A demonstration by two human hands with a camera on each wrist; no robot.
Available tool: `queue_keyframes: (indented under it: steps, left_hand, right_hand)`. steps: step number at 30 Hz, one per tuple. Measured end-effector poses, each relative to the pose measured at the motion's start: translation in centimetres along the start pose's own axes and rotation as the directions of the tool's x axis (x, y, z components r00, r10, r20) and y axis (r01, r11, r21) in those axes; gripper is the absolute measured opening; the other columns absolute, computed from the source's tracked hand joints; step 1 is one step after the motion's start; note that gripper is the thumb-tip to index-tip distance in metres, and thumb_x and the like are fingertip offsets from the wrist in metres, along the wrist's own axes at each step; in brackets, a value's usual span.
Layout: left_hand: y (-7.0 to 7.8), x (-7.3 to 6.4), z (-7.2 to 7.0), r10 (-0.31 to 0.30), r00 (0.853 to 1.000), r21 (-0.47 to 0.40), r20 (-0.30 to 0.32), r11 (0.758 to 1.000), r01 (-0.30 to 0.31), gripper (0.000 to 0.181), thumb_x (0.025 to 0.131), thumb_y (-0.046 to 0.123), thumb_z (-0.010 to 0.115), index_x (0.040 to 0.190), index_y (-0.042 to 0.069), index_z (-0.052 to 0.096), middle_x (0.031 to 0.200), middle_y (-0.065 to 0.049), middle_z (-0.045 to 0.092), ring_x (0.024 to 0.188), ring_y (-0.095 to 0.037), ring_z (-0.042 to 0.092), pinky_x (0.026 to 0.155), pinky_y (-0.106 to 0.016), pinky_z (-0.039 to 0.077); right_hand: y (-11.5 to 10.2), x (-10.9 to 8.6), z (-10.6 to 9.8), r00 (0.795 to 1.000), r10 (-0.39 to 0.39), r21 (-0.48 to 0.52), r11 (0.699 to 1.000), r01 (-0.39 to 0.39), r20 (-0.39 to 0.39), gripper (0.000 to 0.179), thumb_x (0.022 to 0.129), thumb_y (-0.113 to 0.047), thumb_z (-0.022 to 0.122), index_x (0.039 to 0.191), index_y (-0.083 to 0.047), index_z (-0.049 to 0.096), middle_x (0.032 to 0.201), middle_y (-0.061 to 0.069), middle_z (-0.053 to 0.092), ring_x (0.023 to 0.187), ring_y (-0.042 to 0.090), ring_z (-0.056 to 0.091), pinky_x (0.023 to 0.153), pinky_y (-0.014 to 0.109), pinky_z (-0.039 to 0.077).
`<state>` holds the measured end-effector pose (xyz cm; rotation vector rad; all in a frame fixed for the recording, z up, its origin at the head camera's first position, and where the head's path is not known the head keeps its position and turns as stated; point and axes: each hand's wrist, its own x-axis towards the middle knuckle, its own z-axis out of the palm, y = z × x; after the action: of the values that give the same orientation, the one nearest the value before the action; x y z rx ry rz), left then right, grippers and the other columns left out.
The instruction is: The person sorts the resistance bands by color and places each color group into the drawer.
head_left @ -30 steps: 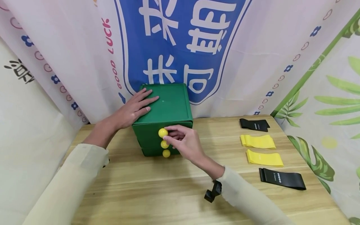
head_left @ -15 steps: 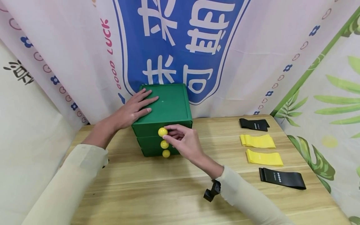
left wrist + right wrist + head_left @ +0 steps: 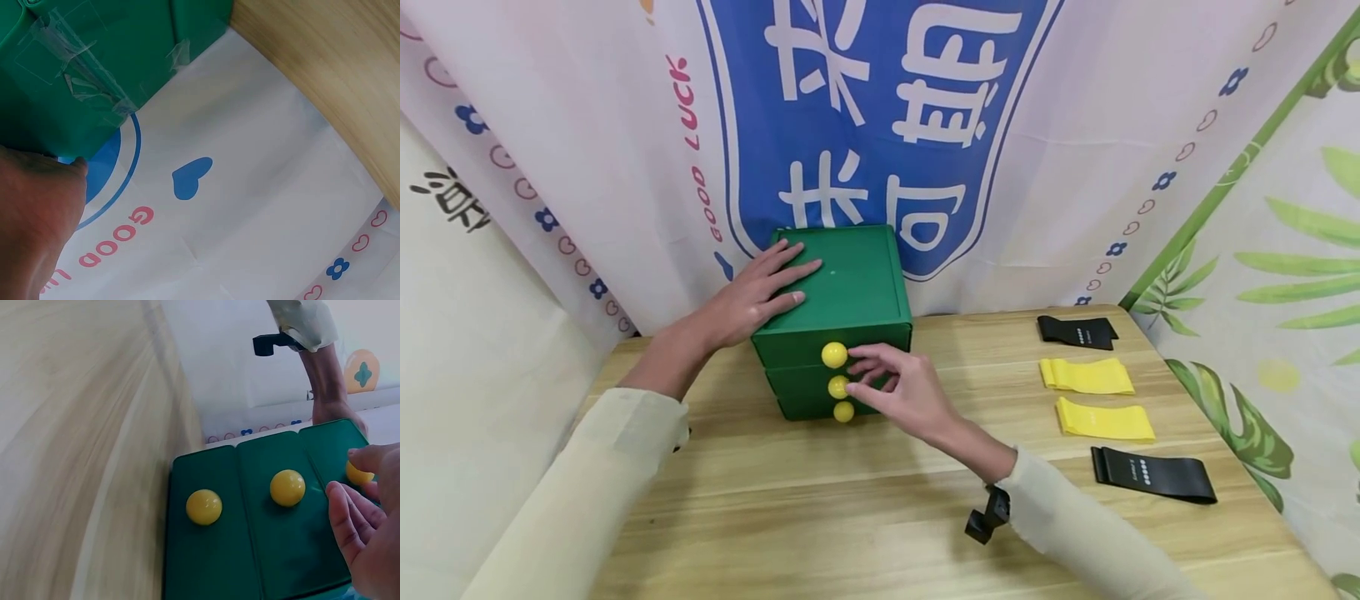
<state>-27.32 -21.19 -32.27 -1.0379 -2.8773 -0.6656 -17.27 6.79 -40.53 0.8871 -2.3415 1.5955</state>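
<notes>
A small green drawer cabinet stands on the wooden table with three drawers, all pushed in. Each drawer has a round yellow knob: the top knob, the middle knob and the bottom knob. My left hand rests on the left part of the cabinet's top, fingers spread. Just right of the top two knobs is my right hand, its thumb and index finger apart and nothing held. The right wrist view shows this hand partly covering the top knob.
On the right of the table lie folded flat elastic bands: a black band at the back, two yellow ones including a nearer yellow band, and a black band in front. A printed curtain hangs right behind the cabinet.
My right hand has let go of the top drawer's knob; its fingers have spread and it has shifted slightly right and down. The left hand stays on the cabinet's top.
</notes>
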Motion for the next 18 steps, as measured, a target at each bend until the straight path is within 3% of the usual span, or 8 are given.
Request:
queue_keyframes:
  steps: [7,18]
  left_hand:
    - [0.1,-0.1,0.1,-0.005,1.000,-0.016,-0.010,1.000,0.004,0.057,0.112,0.036,0.045,0.167,0.022,0.037,0.178,-0.013,0.015,0.165,-0.035,-0.002,0.126,-0.072,0.004]
    - [-0.3,0.1,0.5,0.001,1.000,-0.027,-0.028,1.000,-0.002,0.057,0.112,0.037,0.045,0.166,0.022,0.038,0.177,-0.012,0.016,0.165,-0.034,-0.002,0.126,-0.072,0.004]
  right_hand:
    - [1.4,-0.8,-0.1,0.993,0.037,-0.088,0.996,-0.027,0.108,0.037,0.091,-0.015,0.085,0.125,-0.005,0.074,0.102,0.008,0.081,0.084,0.012,0.075,0.067,0.027,0.062]
    - [2.8,-0.6,1.3,0.988,0.062,-0.112,0.993,-0.046,0.141,0.034,0.094,-0.019,0.083,0.124,-0.008,0.075,0.108,0.006,0.080,0.089,0.013,0.076,0.078,0.025,0.062]
